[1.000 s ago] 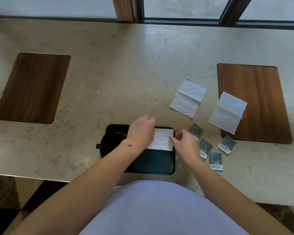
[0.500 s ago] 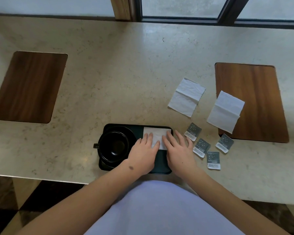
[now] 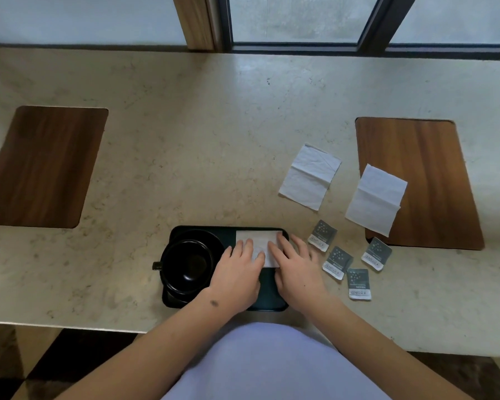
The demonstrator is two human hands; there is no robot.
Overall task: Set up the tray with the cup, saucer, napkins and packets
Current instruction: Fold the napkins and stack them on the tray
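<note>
A dark tray (image 3: 228, 231) lies at the counter's near edge. On its left half a black cup (image 3: 186, 265) stands on a black saucer (image 3: 211, 239), handle pointing left. A folded white napkin (image 3: 259, 239) lies on the tray's right half. My left hand (image 3: 237, 277) and my right hand (image 3: 296, 269) rest flat on the napkin, fingers spread, pressing it down and hiding its near part. Two more white napkins (image 3: 309, 176) (image 3: 374, 199) lie further right. Several grey packets (image 3: 338, 262) are scattered just right of the tray.
Two dark wooden inlays sit in the stone counter, one at the left (image 3: 44, 166) and one at the right (image 3: 419, 180); the right napkin overlaps the right one. A window frame (image 3: 300, 47) runs along the far edge.
Both hands went from handling the napkin's edges above the tray to lying flat on it. The cup, hidden under my left hand a second ago, now shows.
</note>
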